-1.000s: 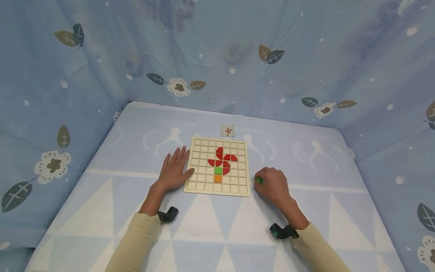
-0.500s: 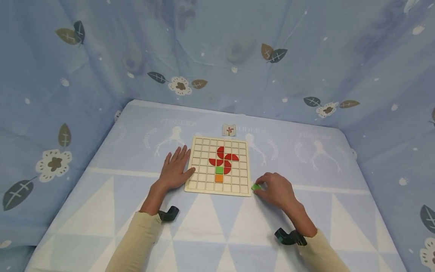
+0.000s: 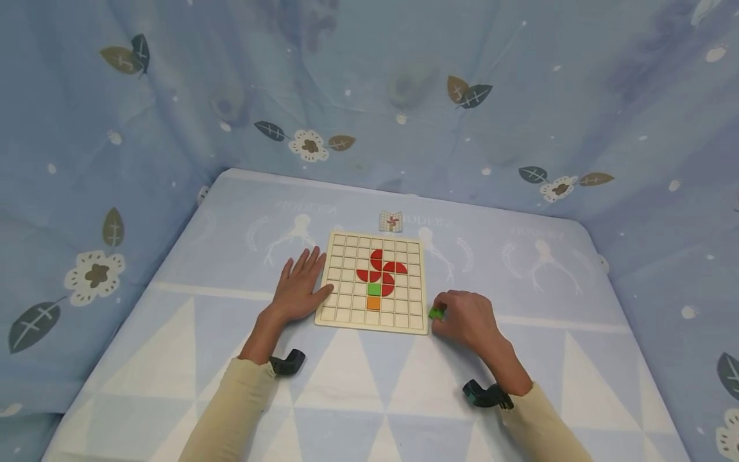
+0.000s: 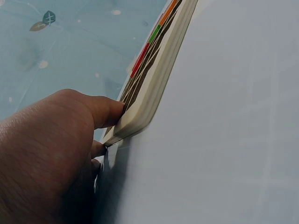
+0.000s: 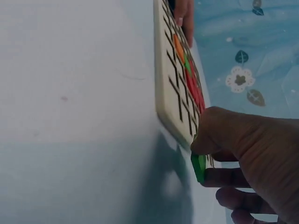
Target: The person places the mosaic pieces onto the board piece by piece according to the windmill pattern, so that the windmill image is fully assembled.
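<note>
A pale wooden grid board (image 3: 343, 300) lies on the table. Set in its cells are several red curved pieces (image 3: 388, 283) in a pinwheel shape, with a green square tile (image 3: 374, 289) and then an orange square tile (image 3: 373, 303) below them. My left hand (image 3: 296, 292) lies with fingers spread along the board's left side, its thumb on the edge. Just off the board's right edge, my right hand (image 3: 469, 317) pinches a small green tile (image 5: 198, 167) between thumb and fingers. In the right wrist view that tile is tilted, beside the board's corner.
Behind the board lies a small creased card (image 3: 390, 221) printed with a red pinwheel on a grid. A patterned cloth covers the table (image 3: 340, 385), and blue floral curtains (image 3: 369, 83) enclose its back and sides. Each wrist wears a black camera mount (image 3: 487, 394).
My right hand has shifted slightly left and nearer, toward the board, turning the green tile in its fingertips. The left hand and the pieces on the board have stayed put.
</note>
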A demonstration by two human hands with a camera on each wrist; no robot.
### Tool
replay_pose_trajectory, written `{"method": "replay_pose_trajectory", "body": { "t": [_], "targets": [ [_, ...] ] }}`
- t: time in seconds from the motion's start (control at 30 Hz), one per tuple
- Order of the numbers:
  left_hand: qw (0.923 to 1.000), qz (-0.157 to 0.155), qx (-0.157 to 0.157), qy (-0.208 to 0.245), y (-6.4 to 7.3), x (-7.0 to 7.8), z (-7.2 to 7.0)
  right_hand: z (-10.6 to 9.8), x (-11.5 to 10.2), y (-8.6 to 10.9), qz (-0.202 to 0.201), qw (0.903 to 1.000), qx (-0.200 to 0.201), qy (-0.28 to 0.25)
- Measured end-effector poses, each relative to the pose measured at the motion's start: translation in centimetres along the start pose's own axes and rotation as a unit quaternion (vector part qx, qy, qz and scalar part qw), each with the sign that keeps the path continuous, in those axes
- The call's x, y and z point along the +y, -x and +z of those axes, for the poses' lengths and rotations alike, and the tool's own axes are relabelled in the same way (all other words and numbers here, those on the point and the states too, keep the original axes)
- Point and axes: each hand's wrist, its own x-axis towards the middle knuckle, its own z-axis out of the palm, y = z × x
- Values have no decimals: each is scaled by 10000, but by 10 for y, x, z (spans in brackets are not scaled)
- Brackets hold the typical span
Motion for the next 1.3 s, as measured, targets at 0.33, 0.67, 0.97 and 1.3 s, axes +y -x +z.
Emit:
{"method": "replay_pose_trajectory", "body": {
  "t": [0.33, 0.67, 0.97, 1.3],
  "targets": [
    [10000, -6, 13, 7, 0, -1, -1, 16, -45, -29, -1445, 9843, 756, -680],
    [9999, 109, 61, 46, 0, 0, 2, 38, -78, -42, -2065, 9739, 812, -483],
    [10000, 74, 43, -42, -2, 0, 2, 41, -81, -38, -2234, 9717, 699, -308],
    [9999, 87, 83, 12, 0, -1, 2, 31, -80, -37, -2415, 9699, 137, -292]
  ]
}}
